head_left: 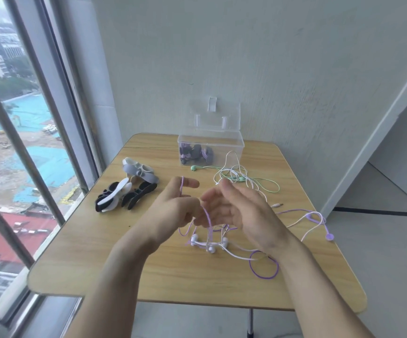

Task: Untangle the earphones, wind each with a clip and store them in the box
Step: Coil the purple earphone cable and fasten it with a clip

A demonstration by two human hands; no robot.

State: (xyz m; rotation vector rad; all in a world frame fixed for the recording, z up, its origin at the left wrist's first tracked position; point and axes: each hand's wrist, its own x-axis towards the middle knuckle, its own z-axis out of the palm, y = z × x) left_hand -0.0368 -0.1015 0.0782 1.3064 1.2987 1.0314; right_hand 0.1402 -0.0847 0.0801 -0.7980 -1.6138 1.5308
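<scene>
Standing open at the table's (100, 264) far edge, the clear box (211, 148) is seen holding dark wound earphones. A purple earphone cable (207, 217) is pinched by the left hand (173, 211) and looped over its forefinger; the right hand (243, 213) is held loosely open beside it. Clips (126, 191) lie left.

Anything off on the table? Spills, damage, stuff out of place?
No spills or damage visible. The earphone cables lie loose and crossed on the table, one purple loop near its front edge. The left hand has a purple cable over one finger. The box is open.
</scene>
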